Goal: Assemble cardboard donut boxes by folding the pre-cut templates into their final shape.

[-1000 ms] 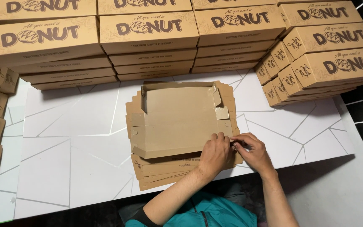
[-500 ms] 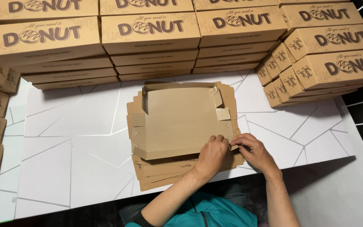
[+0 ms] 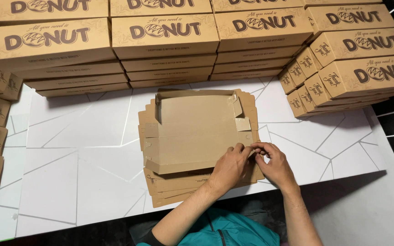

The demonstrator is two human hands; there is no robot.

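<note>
Hands (image 3: 251,166) at cardboard blank's (image 3: 192,127) corner

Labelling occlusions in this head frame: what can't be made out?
- Head view: what the fingertips pinch at the near right corner of the half-folded box; left hand and right hand cover it.
- Flat blanks beneath: count hidden by the box.
- Stacked boxes: top rows cut by the frame edge.

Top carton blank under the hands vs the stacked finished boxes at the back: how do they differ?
The top blank lies open, plain inside up, flaps partly raised; the finished boxes are closed, printed sides showing. Both hands, left hand and right hand, pinch the blank's right corner; the boxes sit untouched. Both are brown cardboard.
</note>
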